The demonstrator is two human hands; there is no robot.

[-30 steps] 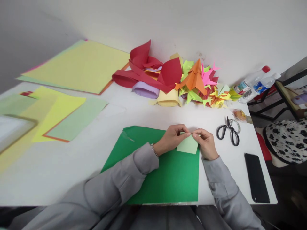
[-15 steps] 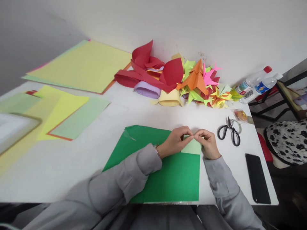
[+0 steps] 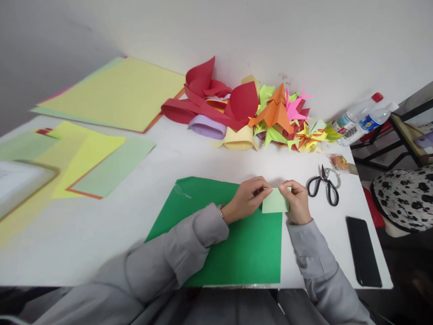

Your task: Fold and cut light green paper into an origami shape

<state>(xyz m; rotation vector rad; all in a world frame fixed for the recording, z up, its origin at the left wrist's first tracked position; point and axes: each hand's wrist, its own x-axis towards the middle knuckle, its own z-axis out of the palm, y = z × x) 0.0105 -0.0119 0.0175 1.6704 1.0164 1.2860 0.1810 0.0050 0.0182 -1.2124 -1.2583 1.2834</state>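
Pinching a pale green paper square (image 3: 274, 201) between them, left hand (image 3: 248, 198) and right hand (image 3: 297, 201) grip it above the dark green sheet (image 3: 237, 243); scissors (image 3: 323, 185) lie just right.

Matt paper square (image 3: 275, 201); glossy black phone (image 3: 363, 250); matt white table (image 3: 101, 234).

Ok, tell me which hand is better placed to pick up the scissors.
Right, probably: the right hand sits just beside the scissors; the left hand is farther, across the paper.
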